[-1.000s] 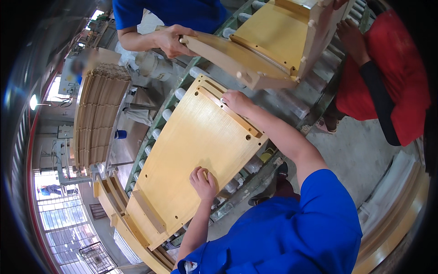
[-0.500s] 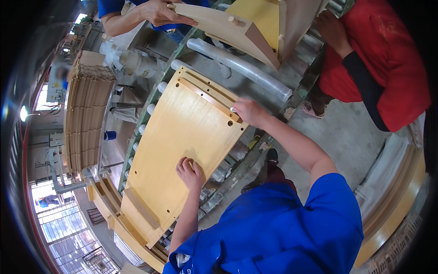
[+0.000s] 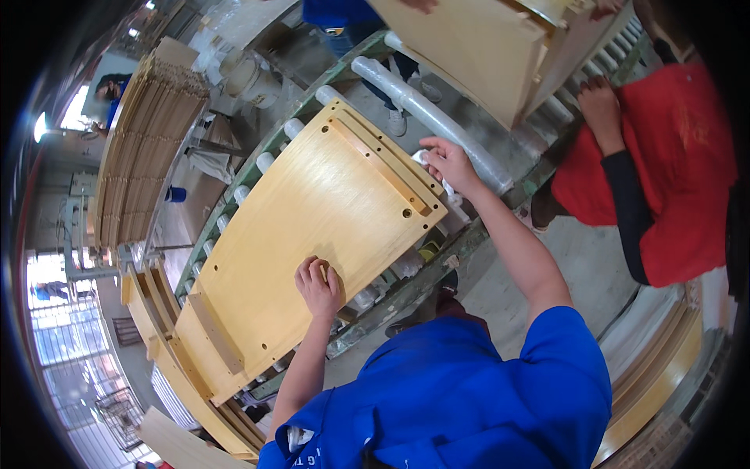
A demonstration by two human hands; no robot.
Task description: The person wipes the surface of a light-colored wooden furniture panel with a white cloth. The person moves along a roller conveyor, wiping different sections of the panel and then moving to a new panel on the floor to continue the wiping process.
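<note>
A large, pale-yellow varnished wood panel (image 3: 289,234) lies slantwise before me, with drilled holes and a narrow wooden strip (image 3: 379,168) along its far right end. On its near edge rests my left hand (image 3: 319,288), its fingers curled; anything inside them is hidden. Beyond the panel's far right end, my right hand (image 3: 453,166) is raised off the wood. It pinches a crumpled white cloth (image 3: 422,157) between thumb and fingers. Another wooden strip (image 3: 216,334) crosses the panel's near left end.
Under the panel runs a green-framed roller conveyor (image 3: 234,187). A plastic-wrapped roller (image 3: 430,117) lies beyond it. Farther along, co-workers' hands touch another wooden assembly (image 3: 476,55); one person wears a red top (image 3: 648,164). Stacked curved boards (image 3: 144,148) stand left, near a blue bucket (image 3: 176,194).
My right hand has lifted off the strip and moved past the panel's end, the white cloth with it. My left hand stays on the near edge. The co-workers' assembly has shifted right and tilted.
</note>
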